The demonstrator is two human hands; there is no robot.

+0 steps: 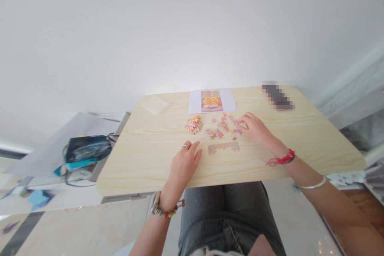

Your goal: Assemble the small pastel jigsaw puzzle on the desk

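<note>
My left hand [185, 164] rests on the table left of a joined strip of puzzle [216, 149], its thumb and fingers apart and holding nothing. My right hand [255, 128] is at the right side of the loose puzzle pieces [223, 122], thumb and forefinger pinched at a small pale puzzle piece [239, 121] partly covered by the fingertips. Loose pieces lie spread between the strip and a printed picture sheet [195, 103] showing a yellow-orange figure. A heaped pile of pieces [194, 124] sits to their left.
On the wooden table [144, 148] lie a pale flat packet [155, 105] at the back left and a dark, pixelated phone-like object [277, 97] at the back right. A white wall [192, 28] stands behind. Left of the table are papers and a dark bag [87, 150].
</note>
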